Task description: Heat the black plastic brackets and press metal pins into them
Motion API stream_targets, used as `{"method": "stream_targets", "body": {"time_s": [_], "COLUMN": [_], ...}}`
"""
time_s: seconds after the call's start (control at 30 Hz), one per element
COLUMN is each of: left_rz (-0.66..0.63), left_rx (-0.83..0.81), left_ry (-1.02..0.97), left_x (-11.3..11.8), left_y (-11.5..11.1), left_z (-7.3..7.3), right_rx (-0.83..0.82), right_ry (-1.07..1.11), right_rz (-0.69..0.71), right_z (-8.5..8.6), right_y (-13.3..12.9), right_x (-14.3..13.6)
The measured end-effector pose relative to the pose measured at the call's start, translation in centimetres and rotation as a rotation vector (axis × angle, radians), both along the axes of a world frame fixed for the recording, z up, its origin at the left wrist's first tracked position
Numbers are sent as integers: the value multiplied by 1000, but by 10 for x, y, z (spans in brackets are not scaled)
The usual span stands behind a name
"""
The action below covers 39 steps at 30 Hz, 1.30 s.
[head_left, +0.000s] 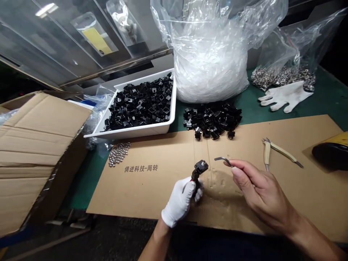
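Note:
My left hand (179, 199), in a white glove, is wrapped round a dark pliers-like tool (195, 178) with a bit of red showing. At the tool's upper end sits a small black square part (201, 166) with a metal piece in its middle. Bare and to the right, my right hand (255, 188) pinches a thin tool with a bent metal tip (223, 160). That tip points left toward the black part and stays apart from it. The rest of the thin tool is hidden in my palm.
A white tray (130, 133) of black parts stands behind. Loose black parts (213, 117), small metal pieces (119, 154) and pliers (272, 148) lie around the cardboard sheet (163, 195). Also here are bags (212, 65), a glove (288, 95) and a carton (40, 134).

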<state>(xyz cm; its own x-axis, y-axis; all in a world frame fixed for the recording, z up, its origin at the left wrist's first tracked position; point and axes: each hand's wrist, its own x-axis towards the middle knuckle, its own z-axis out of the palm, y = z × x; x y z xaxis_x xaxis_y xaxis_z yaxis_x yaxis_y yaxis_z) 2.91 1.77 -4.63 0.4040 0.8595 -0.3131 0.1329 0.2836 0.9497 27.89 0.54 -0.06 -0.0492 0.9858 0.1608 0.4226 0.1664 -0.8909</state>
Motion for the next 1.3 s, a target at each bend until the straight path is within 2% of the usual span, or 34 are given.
{"method": "stream_targets", "body": {"time_s": [0.1,0.3,0.87,1.3], "left_rz": [-39,-86,-139,-153], "left_rx": [58,133,167,184], "left_ry": [72,143,227,284], "left_x": [4,9,8,11], "left_y": [1,2,3,1], "left_z": [6,13,13,16], "right_rx": [66,81,-10,-56], "right_ry": [-20,-23,-19,27], "right_rz": [22,51,91,129], "right_z": [8,7,15,10], "right_y": [2,1,3,1], "right_x": [-1,1,9,7]}}
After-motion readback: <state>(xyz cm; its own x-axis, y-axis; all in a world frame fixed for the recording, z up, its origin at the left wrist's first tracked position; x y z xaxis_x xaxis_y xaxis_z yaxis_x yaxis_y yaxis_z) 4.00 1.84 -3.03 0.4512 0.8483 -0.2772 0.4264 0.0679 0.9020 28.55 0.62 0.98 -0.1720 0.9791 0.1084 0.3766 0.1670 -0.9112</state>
